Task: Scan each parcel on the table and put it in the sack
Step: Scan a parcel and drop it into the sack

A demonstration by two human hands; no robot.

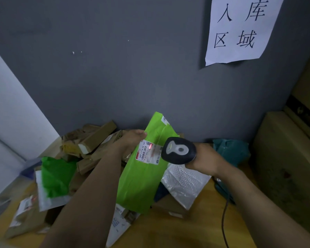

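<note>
My left hand (132, 138) grips the left edge of a light green mailer parcel (140, 178) and holds it upright above the table. A white shipping label (149, 152) faces me, with a red scan line on its barcode. My right hand (204, 157) grips a black handheld barcode scanner (178, 151), pointed at that label from the right. The sack is not in view.
A pile of brown cardboard parcels (91, 140) lies at the back left of the wooden table (195, 230). A darker green mailer (55, 176), a white bubble mailer (184, 185) and a teal bag (231, 151) lie around. The scanner cable (224, 221) trails right. Large boxes (284, 158) stand at right.
</note>
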